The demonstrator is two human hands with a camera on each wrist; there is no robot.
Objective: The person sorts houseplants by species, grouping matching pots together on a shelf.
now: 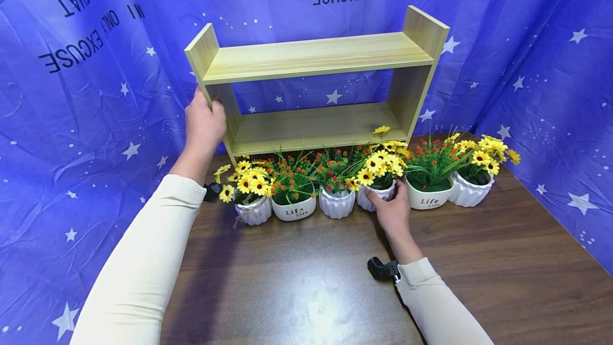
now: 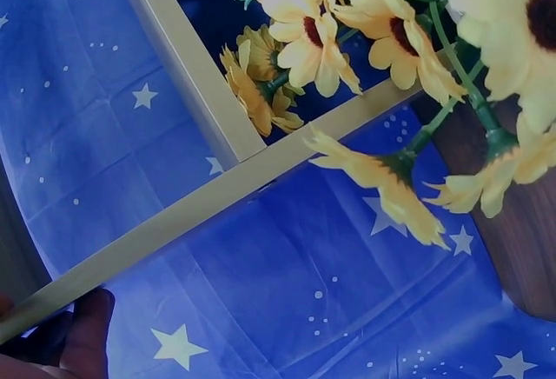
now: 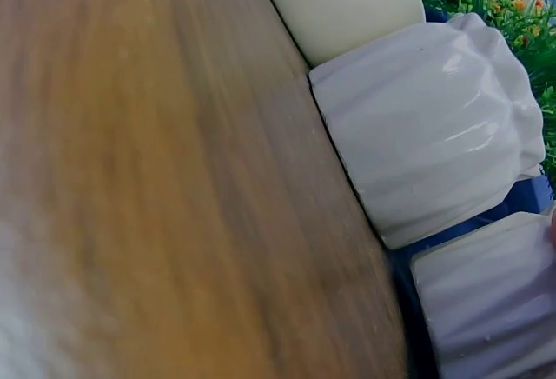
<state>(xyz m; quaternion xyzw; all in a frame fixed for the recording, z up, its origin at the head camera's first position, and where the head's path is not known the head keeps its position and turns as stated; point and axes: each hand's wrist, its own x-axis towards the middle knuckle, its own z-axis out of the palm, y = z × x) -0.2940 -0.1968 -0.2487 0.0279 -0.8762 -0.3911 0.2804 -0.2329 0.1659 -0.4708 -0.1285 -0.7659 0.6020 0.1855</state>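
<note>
Gripping the wooden shelf [image 1: 311,60] at one side, the left hand [image 1: 205,121] steadies only that end; an uneven pull might tip it onto the pots [image 1: 337,204] right of that hand. The oval pot [image 1: 429,201] just right of the right hand [image 1: 396,216] might be knocked if the pot of yellow flowers [image 1: 379,165], clasped between that hand's thumb and fingers, slides sideways. Grass blades [image 1: 356,159] left of it could snag.

Shelf [image 1: 316,60] partly behind yellow flowers [image 1: 380,164]
</note>
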